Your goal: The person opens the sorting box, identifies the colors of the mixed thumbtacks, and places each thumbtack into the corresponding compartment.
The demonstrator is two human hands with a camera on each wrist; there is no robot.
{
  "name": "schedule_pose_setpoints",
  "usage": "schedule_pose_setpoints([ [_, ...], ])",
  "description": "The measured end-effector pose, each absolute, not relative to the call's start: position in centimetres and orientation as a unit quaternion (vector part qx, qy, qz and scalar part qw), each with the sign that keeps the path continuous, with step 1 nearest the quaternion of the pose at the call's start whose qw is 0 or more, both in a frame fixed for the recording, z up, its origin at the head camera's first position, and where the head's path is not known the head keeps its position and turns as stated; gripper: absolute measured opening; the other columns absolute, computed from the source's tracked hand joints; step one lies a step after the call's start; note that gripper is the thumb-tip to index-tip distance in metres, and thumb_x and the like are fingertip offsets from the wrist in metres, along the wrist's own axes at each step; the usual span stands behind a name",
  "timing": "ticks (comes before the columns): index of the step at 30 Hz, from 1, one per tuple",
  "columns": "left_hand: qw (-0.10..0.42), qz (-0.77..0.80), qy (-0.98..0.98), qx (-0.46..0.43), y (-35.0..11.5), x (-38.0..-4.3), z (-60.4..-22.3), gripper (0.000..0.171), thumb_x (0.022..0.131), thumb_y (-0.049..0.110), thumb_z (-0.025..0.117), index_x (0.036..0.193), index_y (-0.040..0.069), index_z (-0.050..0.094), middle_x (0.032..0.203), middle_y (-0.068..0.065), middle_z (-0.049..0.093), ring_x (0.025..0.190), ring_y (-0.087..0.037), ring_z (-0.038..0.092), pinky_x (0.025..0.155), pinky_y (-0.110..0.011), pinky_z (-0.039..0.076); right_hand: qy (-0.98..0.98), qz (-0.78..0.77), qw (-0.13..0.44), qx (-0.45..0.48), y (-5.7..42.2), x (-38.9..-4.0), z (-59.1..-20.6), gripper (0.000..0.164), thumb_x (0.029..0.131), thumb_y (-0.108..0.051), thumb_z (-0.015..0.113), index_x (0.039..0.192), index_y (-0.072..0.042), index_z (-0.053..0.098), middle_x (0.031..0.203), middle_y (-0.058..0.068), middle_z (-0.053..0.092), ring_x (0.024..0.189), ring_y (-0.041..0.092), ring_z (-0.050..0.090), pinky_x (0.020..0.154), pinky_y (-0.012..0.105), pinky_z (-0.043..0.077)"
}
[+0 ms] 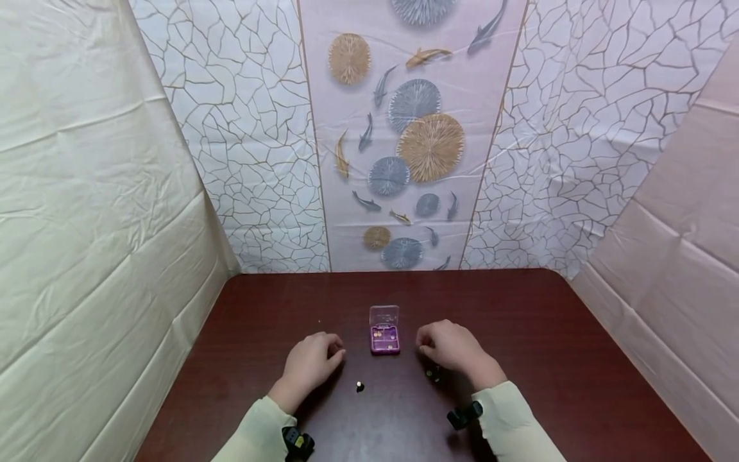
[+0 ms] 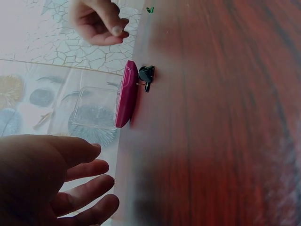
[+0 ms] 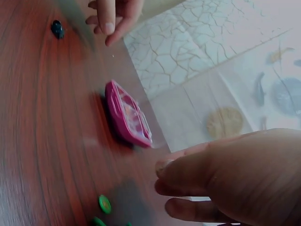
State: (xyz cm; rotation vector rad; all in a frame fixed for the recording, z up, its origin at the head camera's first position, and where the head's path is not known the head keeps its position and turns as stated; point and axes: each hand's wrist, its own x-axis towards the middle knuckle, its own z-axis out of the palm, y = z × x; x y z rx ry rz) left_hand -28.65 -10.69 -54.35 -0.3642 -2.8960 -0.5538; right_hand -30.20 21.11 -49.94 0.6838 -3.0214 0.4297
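Cream sleeves, two, are cut off at the lower edge; one small black object lies between the forearms, its form hard to make out; at least two green pieces lie near the right hand, one cut off; that hand's fingers bend loosely, nothing visible in them; the left hand is relaxed, fingers parted, empty; one magenta box, clear lid raised, lies between both hands, touching neither; its contents are too small to identify.
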Motion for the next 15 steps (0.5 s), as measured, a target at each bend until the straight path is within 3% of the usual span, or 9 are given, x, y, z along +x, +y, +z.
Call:
schedule_pose_setpoints([
  [5, 0.086, -0.186, -0.971, -0.123, -10.7, -28.6, -54.3, 0.018, 0.087, 0.041, 0.070, 0.098, 0.027, 0.073, 0.083, 0.009, 0.065, 0.067, -0.007, 0.054, 0.061, -0.034, 0.051, -0.965, 0.134, -0.010, 0.226, 22.6, -29.4, -49.6, 0.009, 0.086, -0.026, 0.072, 0.079, -0.030, 0.070, 0.074, -0.017, 0.062, 0.063, 0.005, 0.052, 0.061, 0.035, 0.050],
  [15, 0.086, -0.189, -0.970, -0.128, -10.6, -28.4, -54.4, 0.018, 0.087, 0.041, 0.070, 0.097, 0.027, 0.073, 0.082, 0.010, 0.065, 0.066, -0.006, 0.053, 0.060, -0.034, 0.051, -0.967, 0.138, -0.041, 0.212, 24.1, -28.4, -50.1, 0.014, 0.078, -0.037, 0.079, 0.075, -0.033, 0.066, 0.068, -0.015, 0.059, 0.061, 0.008, 0.052, 0.059, 0.036, 0.048],
])
